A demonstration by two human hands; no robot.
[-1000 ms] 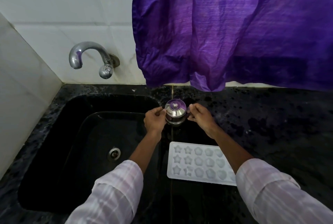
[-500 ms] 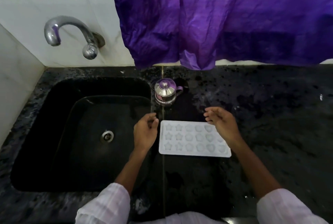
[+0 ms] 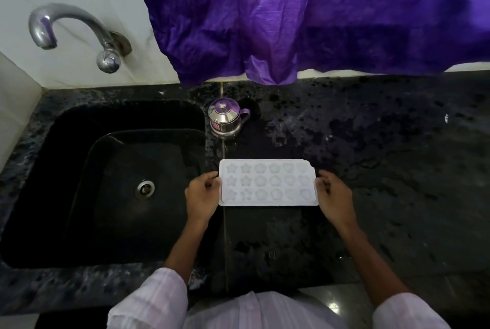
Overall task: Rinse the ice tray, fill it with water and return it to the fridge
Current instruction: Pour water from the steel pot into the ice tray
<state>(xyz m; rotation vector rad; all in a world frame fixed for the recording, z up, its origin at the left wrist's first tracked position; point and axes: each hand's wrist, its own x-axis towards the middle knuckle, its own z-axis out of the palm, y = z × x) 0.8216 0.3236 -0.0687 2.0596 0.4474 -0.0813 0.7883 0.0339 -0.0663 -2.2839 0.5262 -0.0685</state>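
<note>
A white ice tray (image 3: 267, 186) with star, flower and heart moulds lies flat on the black counter just right of the sink. My left hand (image 3: 202, 196) grips its left short edge, fingers curled over the rim. Its right short edge is held the same way by my right hand (image 3: 334, 196). I cannot tell whether the moulds hold water. A small steel pot with a lid and handle (image 3: 226, 119) stands on the counter behind the tray.
The black sink (image 3: 87, 148) with a steel drain (image 3: 145, 188) lies to the left. A chrome tap (image 3: 79, 34) juts from the white tiled wall above it. A purple curtain (image 3: 305, 16) hangs over the back of the speckled counter (image 3: 384, 159).
Both hands left the steel pot, came back toward me and closed on the two short ends of the ice tray. The pot stays where it was set down.
</note>
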